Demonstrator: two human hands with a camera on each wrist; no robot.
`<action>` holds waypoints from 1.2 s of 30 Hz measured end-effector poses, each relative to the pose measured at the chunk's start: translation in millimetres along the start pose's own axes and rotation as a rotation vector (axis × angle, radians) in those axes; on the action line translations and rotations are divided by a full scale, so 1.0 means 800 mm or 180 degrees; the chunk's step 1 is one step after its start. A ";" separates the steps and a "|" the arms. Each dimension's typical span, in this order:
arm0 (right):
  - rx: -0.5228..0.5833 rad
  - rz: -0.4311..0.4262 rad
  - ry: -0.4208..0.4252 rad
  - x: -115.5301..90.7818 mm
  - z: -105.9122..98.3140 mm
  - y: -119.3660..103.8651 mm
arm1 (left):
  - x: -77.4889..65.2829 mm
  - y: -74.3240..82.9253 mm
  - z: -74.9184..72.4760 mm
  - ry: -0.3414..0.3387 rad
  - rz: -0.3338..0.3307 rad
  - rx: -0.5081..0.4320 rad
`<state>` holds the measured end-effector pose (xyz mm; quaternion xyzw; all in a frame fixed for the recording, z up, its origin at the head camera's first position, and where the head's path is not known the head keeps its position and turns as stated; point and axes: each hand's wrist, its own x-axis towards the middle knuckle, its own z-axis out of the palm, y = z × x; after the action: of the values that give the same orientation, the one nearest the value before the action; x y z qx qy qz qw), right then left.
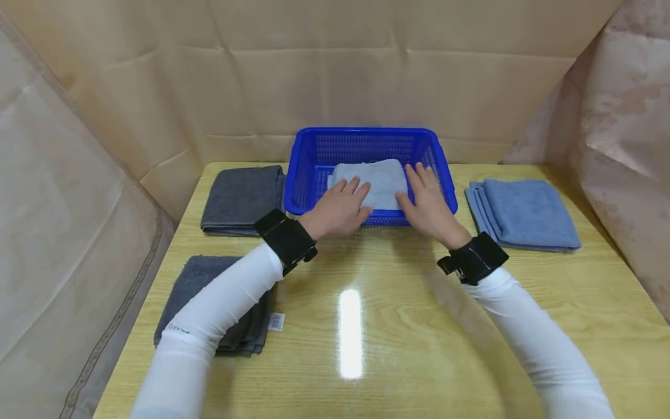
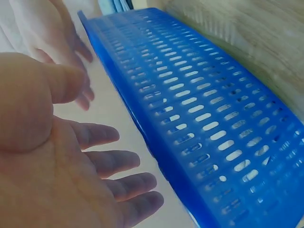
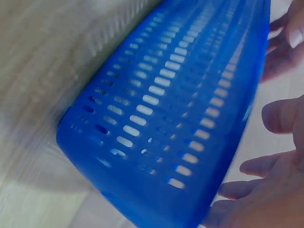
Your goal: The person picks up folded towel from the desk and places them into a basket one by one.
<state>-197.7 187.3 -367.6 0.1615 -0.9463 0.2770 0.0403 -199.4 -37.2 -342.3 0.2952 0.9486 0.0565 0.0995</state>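
A light blue-grey folded cloth [image 1: 384, 180] lies inside the blue plastic basket [image 1: 366, 132], which has slotted walls. My left hand [image 1: 340, 206] reaches over the basket's front rim, palm down with fingers spread, its fingertips overlapping the cloth's front left part in the head view. Over the front right of the basket is my right hand [image 1: 426, 201], fingers extended, its tips at the cloth's right edge. Both wrist views look at the slotted front wall from outside, with the left palm [image 2: 61, 175] and the right fingers [image 3: 259, 165] above the rim.
A dark grey folded cloth [image 1: 243, 198] sits left of the basket. Another dark grey cloth [image 1: 209, 273] with a white tag [image 1: 276, 322] lies nearer, partly under the left forearm. Right of the basket is a blue folded cloth [image 1: 528, 212]. Everything rests on a wooden table [image 1: 408, 349].
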 end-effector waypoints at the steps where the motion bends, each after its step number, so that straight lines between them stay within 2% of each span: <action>1: -0.0045 -0.0063 0.0031 -0.009 0.001 -0.002 | -0.006 0.001 0.003 0.0043 0.0013 0.0026; 7: -0.0367 -0.0396 0.0017 -0.065 0.017 -0.016 | -0.050 0.001 0.021 0.0341 0.0109 0.0043; 10: -0.0423 -0.0410 -0.0087 -0.092 0.026 -0.020 | -0.073 -0.003 0.032 0.0502 0.0174 0.0057; 13: -0.0405 -0.0343 -0.0197 -0.116 0.032 -0.022 | -0.092 -0.005 0.044 0.0530 0.0166 0.0054; 17: -0.0409 -0.0297 -0.0284 -0.136 0.034 -0.023 | -0.110 -0.006 0.056 0.0463 0.0070 0.0036; 24: -0.0394 -0.0222 -0.0388 -0.150 0.034 -0.025 | -0.122 -0.007 0.061 0.0402 -0.0025 -0.0090; 36: -0.0229 -0.0020 -0.0472 -0.164 0.035 -0.021 | -0.124 -0.008 0.066 0.0360 -0.0034 -0.0152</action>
<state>-68.1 195.8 -404.5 0.1829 -0.9555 0.2301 -0.0232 -111.4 -96.2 -379.3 0.2840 0.9526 0.0951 0.0531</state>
